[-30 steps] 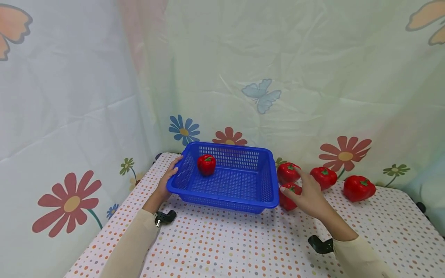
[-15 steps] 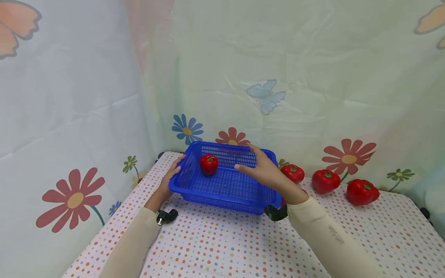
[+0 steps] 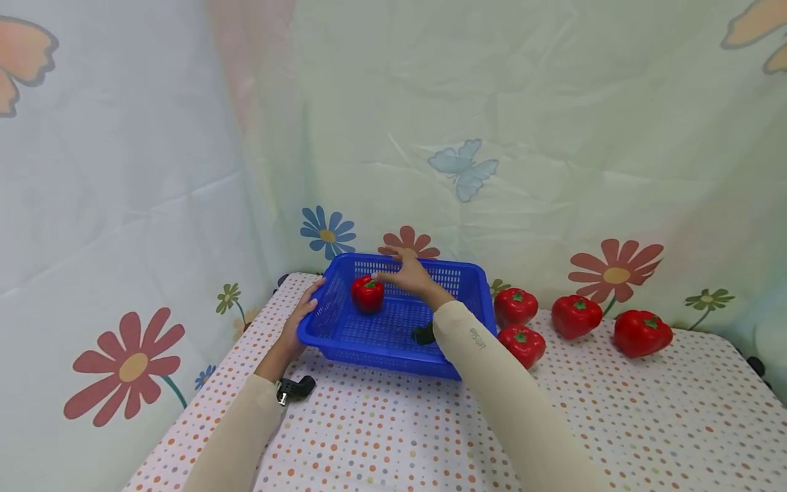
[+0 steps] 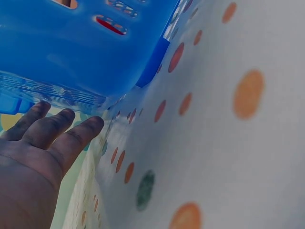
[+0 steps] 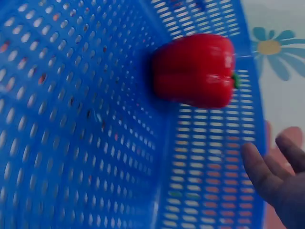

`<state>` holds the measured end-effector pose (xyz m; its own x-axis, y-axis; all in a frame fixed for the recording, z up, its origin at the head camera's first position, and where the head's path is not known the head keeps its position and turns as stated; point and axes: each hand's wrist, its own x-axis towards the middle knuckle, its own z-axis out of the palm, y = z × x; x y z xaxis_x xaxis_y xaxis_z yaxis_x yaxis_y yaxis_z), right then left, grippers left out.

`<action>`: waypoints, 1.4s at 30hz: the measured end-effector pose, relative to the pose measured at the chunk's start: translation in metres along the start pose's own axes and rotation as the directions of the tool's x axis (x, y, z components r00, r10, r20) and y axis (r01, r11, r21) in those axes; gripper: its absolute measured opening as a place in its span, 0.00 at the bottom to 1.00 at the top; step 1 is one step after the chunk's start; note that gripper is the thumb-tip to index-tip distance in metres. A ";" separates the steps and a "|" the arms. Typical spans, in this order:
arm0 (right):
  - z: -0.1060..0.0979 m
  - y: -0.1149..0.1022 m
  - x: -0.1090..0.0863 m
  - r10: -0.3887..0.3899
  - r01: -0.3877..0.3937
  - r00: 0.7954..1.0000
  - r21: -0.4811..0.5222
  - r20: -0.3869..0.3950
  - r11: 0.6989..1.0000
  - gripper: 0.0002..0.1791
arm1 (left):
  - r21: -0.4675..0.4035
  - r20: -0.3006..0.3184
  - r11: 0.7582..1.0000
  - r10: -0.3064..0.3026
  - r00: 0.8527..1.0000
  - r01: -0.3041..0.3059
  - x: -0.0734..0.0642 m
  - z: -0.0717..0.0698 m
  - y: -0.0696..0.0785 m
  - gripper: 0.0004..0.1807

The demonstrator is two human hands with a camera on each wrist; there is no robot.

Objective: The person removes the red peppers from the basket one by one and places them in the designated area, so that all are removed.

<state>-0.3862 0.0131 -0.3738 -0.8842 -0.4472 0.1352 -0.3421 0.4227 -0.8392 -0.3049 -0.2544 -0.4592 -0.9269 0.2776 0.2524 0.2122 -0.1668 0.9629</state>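
A red bell pepper (image 3: pixel 367 295) with a green stem stands in the back left part of a blue perforated plastic basket (image 3: pixel 393 364). My right hand (image 3: pixel 408 275) hovers over the basket, just right of this pepper, thumb and fingers spread apart. In the right wrist view, the pepper (image 5: pixel 193 71) lies apart from the fingers (image 5: pixel 259 171), and nothing is held. My left hand (image 3: pixel 298 316) rests against the basket's left side. The left wrist view shows its fingers (image 4: pixel 71 143) extended against the basket's outer wall (image 4: pixel 71 52); the thumb is out of that view.
Right of the basket, several more red bell peppers sit on the dotted tablecloth (image 3: pixel 381 437): a near one (image 3: pixel 521 345), one behind it (image 3: pixel 515 306), and others (image 3: pixel 576 316) further right. A flowered curtain (image 3: pixel 522 205) hangs behind the table.
My right hand has moved left from above the peppers beside the basket, across the basket, to near the pepper inside. My left hand stays at the basket's left side.
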 end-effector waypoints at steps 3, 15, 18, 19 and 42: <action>0.004 0.006 0.008 0.043 -0.043 0.998 -0.001 0.044 0.999 0.47 | -0.013 0.009 1.000 0.003 1.000 -0.003 0.006 0.006 0.000 0.30; 0.005 0.019 0.024 0.135 -0.132 0.986 -0.034 0.102 0.991 0.46 | -0.035 0.026 0.999 0.007 1.000 -0.006 0.022 0.015 0.000 0.31; 0.007 0.023 0.024 0.154 -0.152 0.981 -0.021 0.115 0.988 0.46 | -0.031 0.034 0.999 0.012 0.999 -0.011 0.021 0.014 -0.002 0.30; 0.008 0.025 0.023 0.156 -0.154 0.980 -0.020 0.123 0.988 0.46 | -0.025 0.036 1.000 0.010 0.999 -0.009 0.021 0.013 -0.002 0.30; 0.012 0.040 0.022 0.131 -0.121 0.985 -0.090 0.114 0.989 0.37 | 0.003 0.039 1.000 -0.013 0.999 0.013 0.020 0.012 -0.002 0.31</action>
<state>-0.4158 0.0108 -0.4103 -0.8791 -0.4752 -0.0365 -0.2601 0.5425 -0.7988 -0.3200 -0.2372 -0.4546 -0.9169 0.3163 0.2436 0.2016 -0.1600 0.9663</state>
